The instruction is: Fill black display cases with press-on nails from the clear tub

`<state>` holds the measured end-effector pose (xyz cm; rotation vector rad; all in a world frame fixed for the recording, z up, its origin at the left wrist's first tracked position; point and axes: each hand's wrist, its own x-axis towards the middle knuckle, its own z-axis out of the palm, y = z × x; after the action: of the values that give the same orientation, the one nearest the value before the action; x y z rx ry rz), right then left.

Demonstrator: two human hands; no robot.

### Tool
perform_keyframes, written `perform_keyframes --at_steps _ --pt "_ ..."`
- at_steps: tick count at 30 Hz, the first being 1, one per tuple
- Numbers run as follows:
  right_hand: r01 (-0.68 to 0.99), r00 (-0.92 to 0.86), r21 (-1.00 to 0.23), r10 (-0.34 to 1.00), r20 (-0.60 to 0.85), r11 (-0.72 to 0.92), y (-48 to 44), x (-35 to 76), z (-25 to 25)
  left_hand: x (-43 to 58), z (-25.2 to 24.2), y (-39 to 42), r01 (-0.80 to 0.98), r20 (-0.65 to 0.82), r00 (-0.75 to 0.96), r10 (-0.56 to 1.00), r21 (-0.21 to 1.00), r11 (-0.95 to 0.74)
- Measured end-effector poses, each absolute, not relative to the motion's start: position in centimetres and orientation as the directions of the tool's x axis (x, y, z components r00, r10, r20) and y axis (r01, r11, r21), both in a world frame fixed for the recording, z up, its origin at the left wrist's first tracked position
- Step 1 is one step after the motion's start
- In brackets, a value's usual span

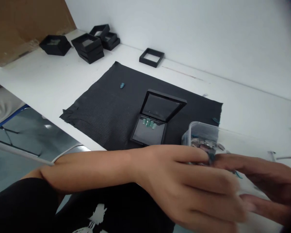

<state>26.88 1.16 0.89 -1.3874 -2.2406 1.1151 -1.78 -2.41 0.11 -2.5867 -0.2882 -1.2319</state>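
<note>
We record the right hand point(269, 184) gripping the clear container point(203, 134) of small pieces, just beyond the left hand point(191, 184). The left fingers lie stretched against its near rim; whether they pinch anything we cannot tell (blurred). Open black box point(147, 134) beyond the left hand, on the black mat point(106, 103)

No legible text, labels or numbers; black shirt point(97, 216) bears white figure print only.
</note>
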Motion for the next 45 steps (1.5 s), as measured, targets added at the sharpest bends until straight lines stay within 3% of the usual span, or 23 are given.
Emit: perform_keyframes --at_steps 2,6,10,15,24,33,37,45 --pt "0.603 -0.549 -0.766 0.812 -0.195 0.224 1.0 25.9 1.5 -3.4 0.3 -2.3 0.356 0.773 0.623 0.121 -0.143 -0.924" --pt "0.644 -0.547 -0.718 0.815 -0.191 0.265 0.8 25.8 1.5 -6.9 0.1 -1.0 0.555 0.518 0.735 0.438 -0.087 -0.827" --pt "0.67 -0.534 -0.679 0.83 -0.161 0.3 0.5 24.8 1.4 -8.3 -0.7 0.9 0.572 0.498 0.76 0.418 -0.206 -0.794" --pt "0.618 -0.562 -0.666 0.827 -0.003 0.417 0.8 23.8 1.6 -7.4 -1.8 2.2 0.626 0.373 0.745 0.553 -0.105 -0.772" --pt "0.673 -0.505 -0.589 0.86 0.076 0.447 0.7 23.9 1.9 -7.9 -2.3 2.3 0.63 0.419 0.713 0.562 -0.032 -0.776" --pt "0.691 -0.439 -0.619 0.897 0.052 0.374 1.1 23.5 1.6 -8.5 -2.3 1.8 0.617 0.54 0.692 0.479 -0.099 -0.78" --pt "0.732 -0.372 -0.596 0.926 0.058 0.331 1.1 23.9 1.5 -9.2 -1.9 1.8 0.64 0.575 0.629 0.523 0.0 -0.769" --pt "0.774 -0.284 -0.563 0.954 0.1 0.29 0.9 23.5 1.8 -11.2 -1.6 1.8 0.689 0.503 0.525 0.687 0.222 -0.69"
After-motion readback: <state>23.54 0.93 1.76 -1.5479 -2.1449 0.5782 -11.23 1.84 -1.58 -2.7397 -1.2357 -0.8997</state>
